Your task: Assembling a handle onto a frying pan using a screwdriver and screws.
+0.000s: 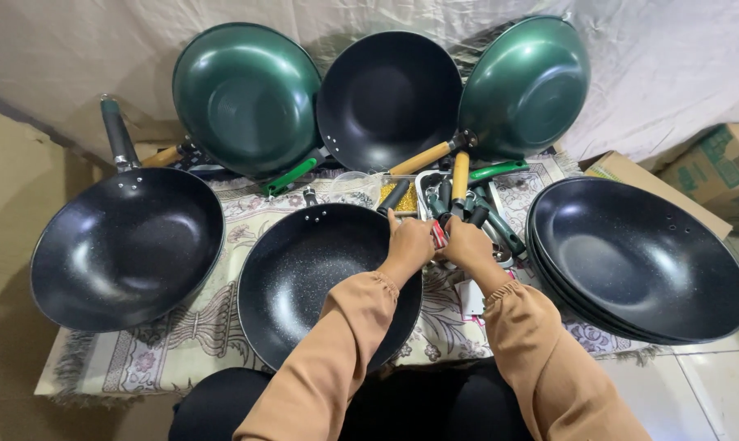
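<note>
A patterned cloth (pixel 182 343) covers the low surface, ringed by woks. A stack of dark handle-less woks (pixel 639 261) sits at the right; a dark wok with a grey handle (pixel 129 245) lies at the left; a speckled black wok (pixel 312 278) lies in the middle under the left forearm. Three more stand tilted against the backdrop: two green woks (pixel 247 94) (pixel 525 86) with a black one (pixel 386 94) between. Behind the hands, a tray (pixel 425 181) holds loose handles (pixel 467 208), wooden, green and dark; a small clear tub (pixel 404 196) beside it holds yellowish small parts. The left hand (pixel 409 243) and right hand (pixel 466 245) meet just past the middle wok's rim, fingers curled together around a small red-and-white object (pixel 440 237) pinched between them; its kind cannot be told
</note>
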